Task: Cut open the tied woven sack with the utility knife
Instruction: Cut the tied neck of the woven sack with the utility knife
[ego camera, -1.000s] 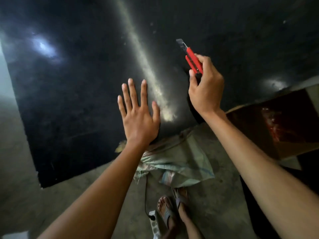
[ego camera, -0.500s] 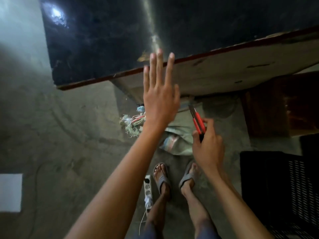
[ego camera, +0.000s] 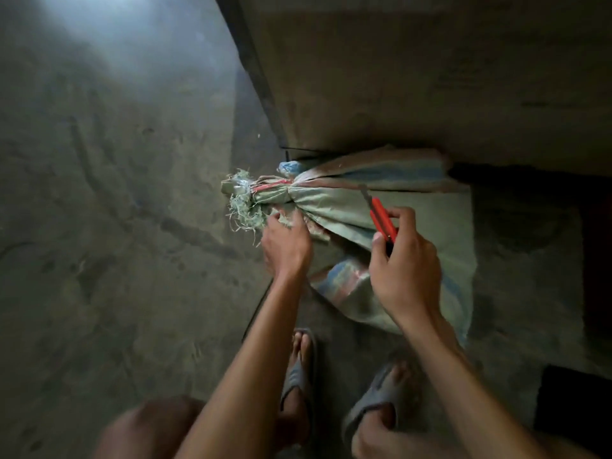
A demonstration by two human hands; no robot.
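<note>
A pale green woven sack [ego camera: 427, 220] lies on the concrete floor, its neck bunched to the left and tied with a red string [ego camera: 270, 186], ending in a frayed tuft [ego camera: 241, 203]. My left hand [ego camera: 286, 245] reaches to the neck of the sack, fingers touching the gathered fabric just right of the tuft. My right hand [ego camera: 405, 263] grips a red utility knife [ego camera: 381, 218]; its blade points up and left, over the sack's folds right of the tie.
The sack lies under the edge of a table or board [ego camera: 414, 77] that overhangs it at the top right. A thin dark cable [ego camera: 256, 313] runs across the floor beside my left wrist. My sandalled feet [ego camera: 299, 369] stand just below the sack. Dark objects sit at the right edge.
The view has dropped from the table top to the floor. Both hands came down: the left from open in the air onto the sack's neck, the right bringing the knife over the sack.
</note>
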